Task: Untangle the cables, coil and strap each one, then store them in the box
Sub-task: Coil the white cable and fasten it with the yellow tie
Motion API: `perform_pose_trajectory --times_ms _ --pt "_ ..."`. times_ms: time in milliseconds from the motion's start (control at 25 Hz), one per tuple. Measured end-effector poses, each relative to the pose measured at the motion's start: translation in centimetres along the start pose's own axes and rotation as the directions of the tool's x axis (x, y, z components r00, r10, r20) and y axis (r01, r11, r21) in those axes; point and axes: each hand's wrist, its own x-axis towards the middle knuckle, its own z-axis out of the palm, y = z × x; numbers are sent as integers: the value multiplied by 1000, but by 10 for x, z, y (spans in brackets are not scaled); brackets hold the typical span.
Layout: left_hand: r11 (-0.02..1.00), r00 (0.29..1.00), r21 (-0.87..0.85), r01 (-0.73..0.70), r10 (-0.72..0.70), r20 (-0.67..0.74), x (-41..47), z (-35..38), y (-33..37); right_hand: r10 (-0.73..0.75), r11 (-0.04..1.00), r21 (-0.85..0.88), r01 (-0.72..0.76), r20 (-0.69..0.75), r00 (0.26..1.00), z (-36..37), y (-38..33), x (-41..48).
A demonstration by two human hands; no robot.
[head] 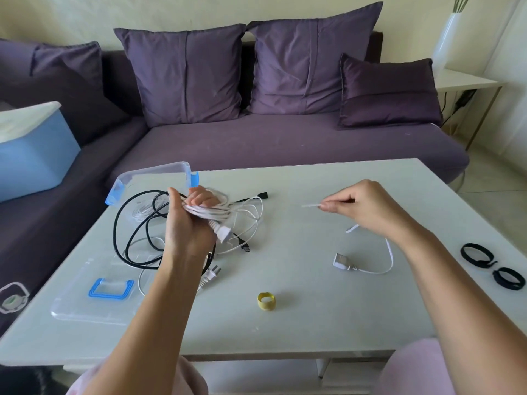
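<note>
Head cam — L fingers [199, 199] gripping cable coil [212, 214], R fingers [332, 207] pinching white strip [310, 206]

Both bare forearms reach up from the lower frame. The left hand [188, 220], centre-left, curls round a white cable bundle [212, 212]. The right hand [362, 208], centre-right, pinches a thin white strip [310, 205].

The table [313, 323] lies bare all round the yellow strap [266, 301], open to the near edge. Left of the strap, the lid [85, 303] and tangled cables [134, 223] block the way, with the box [155, 173] beyond them. Right of it trails a white cord [368, 267]; farther right lie two black straps [476, 253].
</note>
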Motion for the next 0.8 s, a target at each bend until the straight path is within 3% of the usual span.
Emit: perform_pose_trajectory --times_ms 80,160,200,240,320,400,480,560,680,760,800 --pt "970 963 138 -201 221 -156 2 4 2 -10 1000 -27 13 100 995 4 -6 -2" --pt "926 925 290 -243 311 -218 1 7 -1 -25 999 -19 28 117 993 5 -11 -3" --pt "860 898 446 -248 376 -227 1 7 -2 -39 999 -6 40 104 994 4 -12 -3" --pt "719 853 654 -237 476 -215 0 5 -4 -51 999 14 50 91 995 3 -11 -4" --pt "243 738 947 -209 675 -10 -1 2 -9 -52 997 69 46 95 994 -3 -10 -5" --pt "-277 654 942 -191 680 332 0 -3 -8 -64 991 121 51 101 993 -8 -11 -6" --pt "-566 717 821 -73 542 438 1 -12 -7 -122 980 161 116 28 992 -13 -12 -8" --pt "-696 817 709 113 471 332 2 -21 -12 -201 966 144 214 -97 975 -18 -14 -9" --pt "-778 898 558 287 422 127 2 -24 -23 -359 929 -17 369 -283 889 -21 -17 -11" --pt "-778 927 515 360 358 -107 3 -25 -25 -414 909 -126 398 -393 821 -22 -16 -11" --pt "-723 918 567 395 282 -280 3 -25 -26 -431 901 -171 398 -443 786 -22 -16 -10"
